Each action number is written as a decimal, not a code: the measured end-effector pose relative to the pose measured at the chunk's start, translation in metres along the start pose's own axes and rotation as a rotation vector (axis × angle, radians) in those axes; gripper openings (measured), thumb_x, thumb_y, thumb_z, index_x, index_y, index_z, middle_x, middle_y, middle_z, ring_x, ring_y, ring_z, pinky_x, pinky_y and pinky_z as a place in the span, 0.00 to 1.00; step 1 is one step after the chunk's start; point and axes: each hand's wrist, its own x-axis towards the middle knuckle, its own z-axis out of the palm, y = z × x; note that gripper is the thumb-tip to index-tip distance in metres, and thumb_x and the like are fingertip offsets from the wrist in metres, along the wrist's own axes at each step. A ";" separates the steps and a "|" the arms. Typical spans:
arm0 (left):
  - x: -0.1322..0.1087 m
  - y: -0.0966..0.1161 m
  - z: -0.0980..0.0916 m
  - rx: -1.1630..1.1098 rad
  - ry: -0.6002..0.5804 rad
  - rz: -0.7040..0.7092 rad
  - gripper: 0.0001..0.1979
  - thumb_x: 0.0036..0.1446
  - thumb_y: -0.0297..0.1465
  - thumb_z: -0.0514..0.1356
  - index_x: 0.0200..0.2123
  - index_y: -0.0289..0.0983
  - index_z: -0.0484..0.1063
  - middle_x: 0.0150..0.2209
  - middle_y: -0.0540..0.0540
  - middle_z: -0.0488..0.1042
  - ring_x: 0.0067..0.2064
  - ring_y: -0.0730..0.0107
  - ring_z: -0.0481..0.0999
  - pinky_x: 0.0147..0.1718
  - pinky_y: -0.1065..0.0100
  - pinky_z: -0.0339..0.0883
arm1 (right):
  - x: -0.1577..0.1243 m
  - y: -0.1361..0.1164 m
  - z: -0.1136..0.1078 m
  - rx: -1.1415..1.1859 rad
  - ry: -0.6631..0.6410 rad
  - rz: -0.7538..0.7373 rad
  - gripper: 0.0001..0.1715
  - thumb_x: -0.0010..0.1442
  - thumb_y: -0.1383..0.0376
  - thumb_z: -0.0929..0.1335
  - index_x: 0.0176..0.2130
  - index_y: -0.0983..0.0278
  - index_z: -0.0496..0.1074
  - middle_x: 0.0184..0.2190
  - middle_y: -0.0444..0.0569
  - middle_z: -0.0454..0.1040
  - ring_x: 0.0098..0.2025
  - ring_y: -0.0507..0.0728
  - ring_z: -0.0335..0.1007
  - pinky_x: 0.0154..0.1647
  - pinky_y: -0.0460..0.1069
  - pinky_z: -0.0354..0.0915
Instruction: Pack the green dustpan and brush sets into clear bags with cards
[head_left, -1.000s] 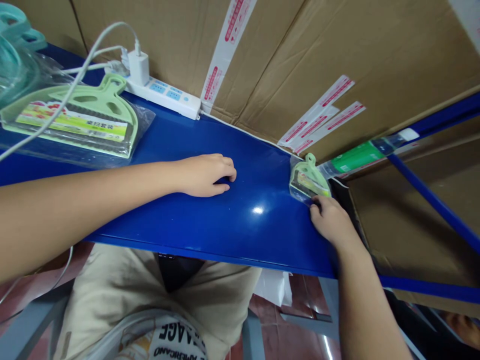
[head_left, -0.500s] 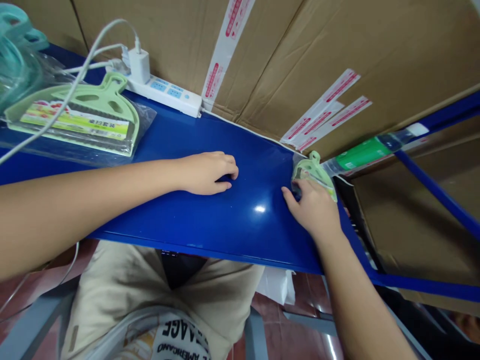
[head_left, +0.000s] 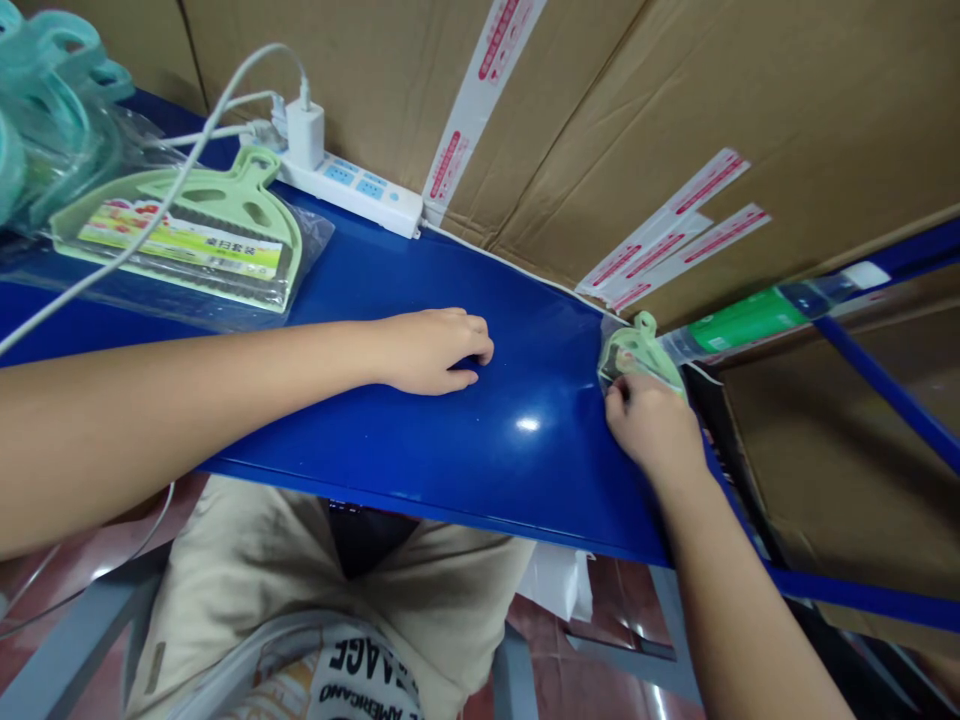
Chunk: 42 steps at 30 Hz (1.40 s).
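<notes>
A glossy blue flat-topped table (head_left: 450,450) fills the middle of the view. Toward its left end lies a large pale-green plastic dustpan in clear wrapping (head_left: 187,238). Along the table's back edge sits a white oblong plastic power strip (head_left: 356,190). On the table's middle rests the left hand (head_left: 435,352), half open, fingers loosely bent, nothing visible in it. Near the table's right end, the right hand (head_left: 656,425) curls at the near edge of a small pale-green plastic dustpan in clear film (head_left: 646,350); whether it grips cannot be told.

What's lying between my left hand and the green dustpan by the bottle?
Just the blue tabletop lies between your left hand and the green dustpan by the bottle; the head view shows that stretch.
</notes>
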 end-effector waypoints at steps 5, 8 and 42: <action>-0.001 -0.002 0.001 -0.002 0.023 0.022 0.14 0.71 0.31 0.60 0.55 0.36 0.80 0.58 0.39 0.80 0.56 0.55 0.77 0.62 0.58 0.66 | -0.010 0.017 0.013 0.094 0.087 -0.011 0.17 0.67 0.60 0.64 0.38 0.63 0.81 0.39 0.64 0.83 0.43 0.70 0.80 0.46 0.61 0.74; 0.000 -0.003 0.002 -0.008 0.033 0.024 0.14 0.71 0.31 0.60 0.55 0.36 0.80 0.58 0.39 0.80 0.56 0.55 0.77 0.62 0.57 0.66 | -0.013 0.016 0.014 0.091 0.104 0.016 0.22 0.70 0.54 0.63 0.40 0.63 0.81 0.41 0.63 0.83 0.46 0.71 0.80 0.46 0.61 0.75; -0.001 -0.001 0.002 0.018 0.031 0.028 0.15 0.71 0.33 0.59 0.56 0.36 0.80 0.59 0.39 0.80 0.56 0.55 0.77 0.61 0.57 0.67 | -0.017 0.021 0.002 0.089 -0.016 0.024 0.15 0.68 0.60 0.63 0.37 0.63 0.77 0.40 0.65 0.82 0.46 0.71 0.79 0.49 0.63 0.74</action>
